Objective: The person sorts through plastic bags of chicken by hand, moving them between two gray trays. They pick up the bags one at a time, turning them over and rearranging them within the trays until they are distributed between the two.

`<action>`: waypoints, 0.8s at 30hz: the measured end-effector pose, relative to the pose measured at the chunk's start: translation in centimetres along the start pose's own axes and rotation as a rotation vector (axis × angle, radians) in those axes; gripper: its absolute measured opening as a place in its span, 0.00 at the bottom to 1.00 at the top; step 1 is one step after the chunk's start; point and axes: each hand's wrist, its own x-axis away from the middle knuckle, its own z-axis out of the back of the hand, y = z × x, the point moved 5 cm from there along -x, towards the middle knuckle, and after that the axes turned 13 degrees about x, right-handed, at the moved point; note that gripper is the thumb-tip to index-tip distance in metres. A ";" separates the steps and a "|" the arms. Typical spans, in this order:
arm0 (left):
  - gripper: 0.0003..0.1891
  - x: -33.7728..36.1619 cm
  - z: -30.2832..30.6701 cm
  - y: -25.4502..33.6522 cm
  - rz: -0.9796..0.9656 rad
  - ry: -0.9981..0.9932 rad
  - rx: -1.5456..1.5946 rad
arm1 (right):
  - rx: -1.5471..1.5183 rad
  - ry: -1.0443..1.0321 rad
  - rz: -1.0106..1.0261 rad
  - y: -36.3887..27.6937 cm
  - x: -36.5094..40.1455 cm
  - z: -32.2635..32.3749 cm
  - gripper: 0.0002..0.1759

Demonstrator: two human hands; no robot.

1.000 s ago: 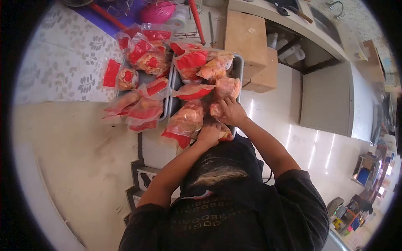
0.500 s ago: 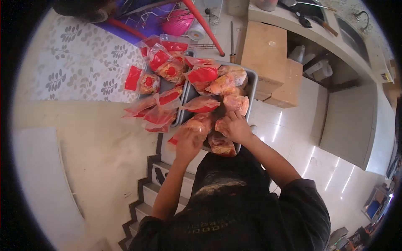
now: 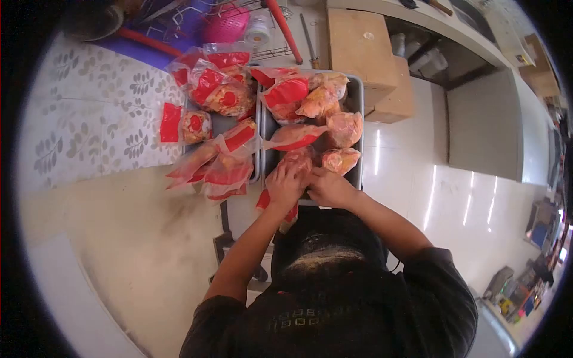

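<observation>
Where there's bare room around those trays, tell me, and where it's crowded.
The widest free patch is pale floor, bordered by the right tray, cardboard boxes and cabinet. A small patch shows in the left tray, between the small bag and the heaped bags. The right tray's near end is crowded: left hand and right hand meet at a bag.

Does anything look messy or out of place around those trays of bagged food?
Two small things. Several bags stick out past the near edge of the left tray, so that pile looks askew. Also, a pale smear stands out on the person's dark clothing; I can't tell what it is.
</observation>
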 end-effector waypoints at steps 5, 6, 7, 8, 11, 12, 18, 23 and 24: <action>0.13 0.0 0.9 -1.9 -0.214 0.029 0.254 | -0.135 0.019 -0.281 -1.8 1.7 -0.4 0.14; 0.12 0.0 0.3 -2.8 -0.182 -0.002 0.223 | -0.145 0.037 -0.289 -1.8 2.5 -1.3 0.15; 0.11 -0.2 -0.3 -3.5 -0.151 -0.034 0.192 | -0.134 0.044 -0.304 -1.7 3.4 -2.2 0.15; 0.10 -0.9 -0.5 -3.8 -0.105 -0.068 0.158 | -0.122 0.050 -0.318 -1.6 4.2 -2.9 0.15; 0.07 -3.3 0.6 -4.7 0.065 -0.175 0.034 | -0.170 0.049 -0.379 -1.6 5.7 -3.9 0.21; 0.07 -3.7 0.9 -4.9 0.030 -0.138 0.061 | -0.199 0.050 -0.398 -1.6 5.7 -4.0 0.24; 0.08 -6.0 1.7 -7.3 -0.051 -0.176 0.257 | 0.221 0.050 0.037 -8.3 0.7 -5.2 0.36; 0.11 -6.5 2.7 -9.0 0.009 -0.303 0.412 | 0.486 0.146 0.041 -8.8 -2.9 -10.5 0.23; 0.11 -6.3 3.1 -9.2 0.019 -0.357 0.433 | 0.441 0.134 0.002 -8.2 -3.6 -10.9 0.21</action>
